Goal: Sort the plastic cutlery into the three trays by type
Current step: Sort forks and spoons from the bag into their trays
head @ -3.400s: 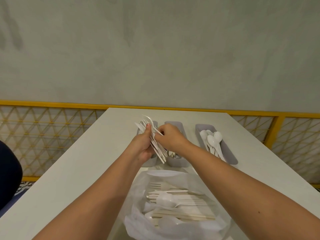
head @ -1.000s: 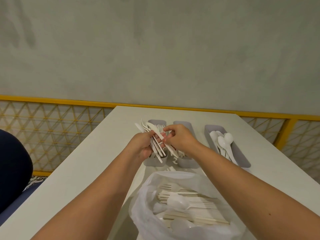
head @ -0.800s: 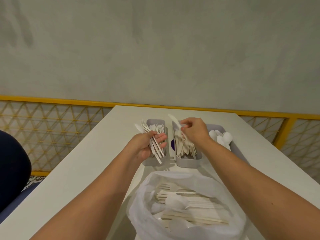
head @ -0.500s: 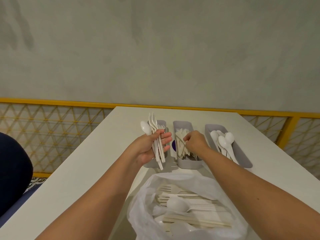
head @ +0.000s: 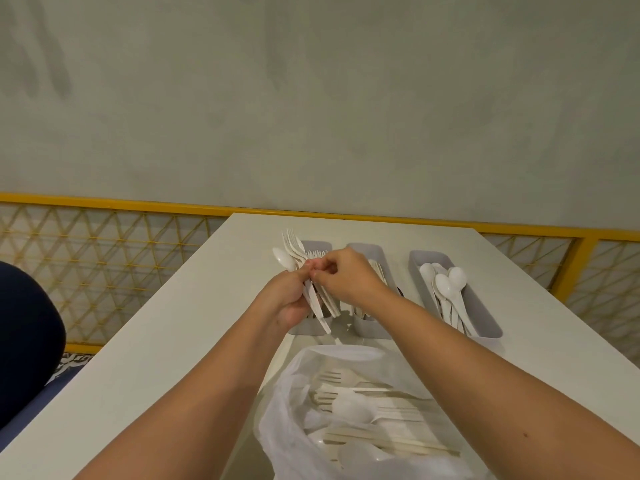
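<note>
The left hand (head: 286, 301) gripped a bundle of plastic cutlery (head: 317, 301), forks and one spoon, upright over the fork tray (head: 304, 329). It was fanned, I'd judge, so the right hand (head: 344, 276) could pinch out one piece near the top. The knife tray (head: 372, 331) and spoon tray (head: 490, 332) lay alongside, within easy reach. The bag of unsorted cutlery (head: 277, 424) sat nearest the person, and the bench (head: 166, 341) edges were well off.

no text, labels, brands, numbers or signs can be read anywhere.
</note>
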{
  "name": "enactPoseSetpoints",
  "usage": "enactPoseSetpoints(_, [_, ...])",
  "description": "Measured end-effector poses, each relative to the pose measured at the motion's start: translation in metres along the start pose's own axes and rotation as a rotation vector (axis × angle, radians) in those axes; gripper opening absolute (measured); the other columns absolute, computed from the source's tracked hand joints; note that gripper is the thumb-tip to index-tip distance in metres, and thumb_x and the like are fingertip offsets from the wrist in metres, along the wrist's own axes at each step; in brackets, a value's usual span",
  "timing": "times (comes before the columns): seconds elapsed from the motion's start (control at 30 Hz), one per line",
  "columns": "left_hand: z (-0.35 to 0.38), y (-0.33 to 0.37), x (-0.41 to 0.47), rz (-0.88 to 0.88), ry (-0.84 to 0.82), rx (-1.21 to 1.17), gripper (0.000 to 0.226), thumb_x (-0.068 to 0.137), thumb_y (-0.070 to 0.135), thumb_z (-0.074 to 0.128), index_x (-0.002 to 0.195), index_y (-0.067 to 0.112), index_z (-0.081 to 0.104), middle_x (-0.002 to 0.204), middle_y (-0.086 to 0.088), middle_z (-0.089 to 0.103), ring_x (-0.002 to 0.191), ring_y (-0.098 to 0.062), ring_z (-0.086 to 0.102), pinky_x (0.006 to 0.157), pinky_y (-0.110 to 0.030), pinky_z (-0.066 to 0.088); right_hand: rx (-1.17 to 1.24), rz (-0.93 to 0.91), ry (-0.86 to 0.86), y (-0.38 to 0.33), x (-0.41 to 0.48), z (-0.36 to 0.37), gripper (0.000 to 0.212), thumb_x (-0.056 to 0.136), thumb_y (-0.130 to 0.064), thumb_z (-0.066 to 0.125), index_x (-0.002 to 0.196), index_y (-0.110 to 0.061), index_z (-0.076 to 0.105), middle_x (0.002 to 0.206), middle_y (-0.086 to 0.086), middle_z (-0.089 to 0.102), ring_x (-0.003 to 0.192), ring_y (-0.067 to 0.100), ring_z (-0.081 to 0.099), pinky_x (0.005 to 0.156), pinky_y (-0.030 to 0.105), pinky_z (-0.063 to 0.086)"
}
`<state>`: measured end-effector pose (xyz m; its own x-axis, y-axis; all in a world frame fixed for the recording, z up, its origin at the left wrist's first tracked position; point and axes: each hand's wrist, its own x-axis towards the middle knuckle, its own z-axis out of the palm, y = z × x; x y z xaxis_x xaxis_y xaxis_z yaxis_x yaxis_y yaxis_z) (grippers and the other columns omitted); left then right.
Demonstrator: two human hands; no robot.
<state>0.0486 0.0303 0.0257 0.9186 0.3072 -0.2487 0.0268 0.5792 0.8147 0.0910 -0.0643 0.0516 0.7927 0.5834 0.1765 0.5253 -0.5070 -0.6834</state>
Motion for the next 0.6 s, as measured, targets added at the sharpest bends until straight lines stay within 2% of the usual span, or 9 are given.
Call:
enactPoseSetpoints(0.1, [-0.002, 0.003, -0.003, 0.003, -0.011, 0.000, 0.032, 0.102, 0.017, 0.032, 0.088, 0.007, 0.060, 0.057, -0.004, 0.069, 0.054, -0.015, 0.067, 0.065, -0.032, 0.050, -0.013, 0.042, -0.013, -0.002, 0.002, 0.002, 0.023, 0.092, -0.019, 0.055, 0.100, -0.001, 0.069, 0.091, 0.011, 0.065, 0.083, 0.021, 0.058, 0.075, 0.029, 0.047])
enactPoseSetpoints(0.2, [-0.004, 0.006, -0.006, -0.005, 0.005, 0.027, 0.029, 0.102, 0.017, 0.034, 0.114, 0.008, 0.058, 0.077, -0.007, 0.068, 0.070, -0.019, 0.063, 0.067, -0.033, 0.050, -0.026, 0.092, -0.091, -0.003, 0.004, 0.004, 0.027, 0.093, -0.018, 0.053, 0.102, 0.002, 0.069, 0.099, 0.018, 0.068, 0.082, 0.024, 0.060, 0.079, 0.034, 0.051])
enactPoseSetpoints(0.27, [-0.005, 0.006, -0.008, -0.011, 0.001, 0.036, 0.031, 0.102, 0.018, 0.034, 0.123, 0.010, 0.055, 0.090, -0.008, 0.065, 0.074, -0.021, 0.061, 0.066, -0.034, 0.049, 0.008, 0.120, -0.142, -0.003, 0.003, 0.005, 0.027, 0.094, -0.018, 0.052, 0.101, 0.003, 0.068, 0.089, 0.014, 0.066, 0.072, 0.020, 0.058, 0.067, 0.029, 0.049])
enactPoseSetpoints(0.37, [-0.006, 0.008, -0.012, 0.002, -0.027, 0.035, 0.032, 0.101, 0.020, 0.035, 0.126, 0.012, 0.054, 0.105, -0.011, 0.062, 0.081, -0.025, 0.061, 0.070, -0.037, 0.049, 0.058, 0.147, -0.199, -0.004, 0.003, 0.003, 0.022, 0.095, -0.019, 0.051, 0.092, -0.001, 0.063, 0.073, -0.002, 0.057, 0.058, 0.009, 0.051, 0.051, 0.017, 0.041])
enactPoseSetpoints(0.43, [-0.007, 0.010, -0.012, 0.003, -0.029, 0.026, 0.029, 0.101, 0.021, 0.037, 0.118, 0.010, 0.057, 0.093, -0.010, 0.068, 0.073, -0.025, 0.067, 0.063, -0.039, 0.052, 0.079, 0.141, -0.206, -0.005, 0.006, 0.000, 0.020, 0.095, -0.020, 0.052, 0.095, -0.003, 0.063, 0.083, 0.001, 0.062, 0.061, 0.008, 0.054, 0.053, 0.018, 0.044])
enactPoseSetpoints(0.5, [-0.009, 0.012, -0.011, -0.002, -0.016, 0.021, 0.026, 0.100, 0.020, 0.038, 0.110, 0.008, 0.058, 0.074, -0.010, 0.071, 0.059, -0.023, 0.070, 0.053, -0.040, 0.056, 0.157, 0.151, -0.210, -0.006, 0.009, -0.003, 0.015, 0.094, -0.020, 0.054, 0.090, -0.009, 0.062, 0.088, 0.007, 0.066, 0.067, 0.014, 0.060, 0.062, 0.023, 0.049])
enactPoseSetpoints(0.53, [-0.010, 0.014, -0.010, -0.003, -0.006, 0.019, 0.026, 0.101, 0.020, 0.038, 0.111, 0.008, 0.058, 0.072, -0.009, 0.071, 0.060, -0.022, 0.070, 0.052, -0.037, 0.058, 0.217, 0.156, -0.189, -0.006, 0.012, -0.005, 0.014, 0.094, -0.019, 0.054, 0.083, -0.012, 0.060, 0.083, 0.006, 0.064, 0.067, 0.015, 0.060, 0.063, 0.024, 0.050])
enactPoseSetpoints(0.6, [-0.014, 0.017, -0.005, 0.001, 0.029, -0.001, 0.026, 0.102, 0.019, 0.034, 0.113, 0.008, 0.055, 0.083, -0.009, 0.068, 0.071, -0.021, 0.067, 0.051, -0.032, 0.057, 0.314, 0.172, -0.097, -0.004, 0.021, -0.010, 0.019, 0.094, -0.016, 0.055, 0.076, -0.011, 0.055, 0.069, 0.003, 0.056, 0.058, 0.014, 0.052, 0.054, 0.023, 0.043])
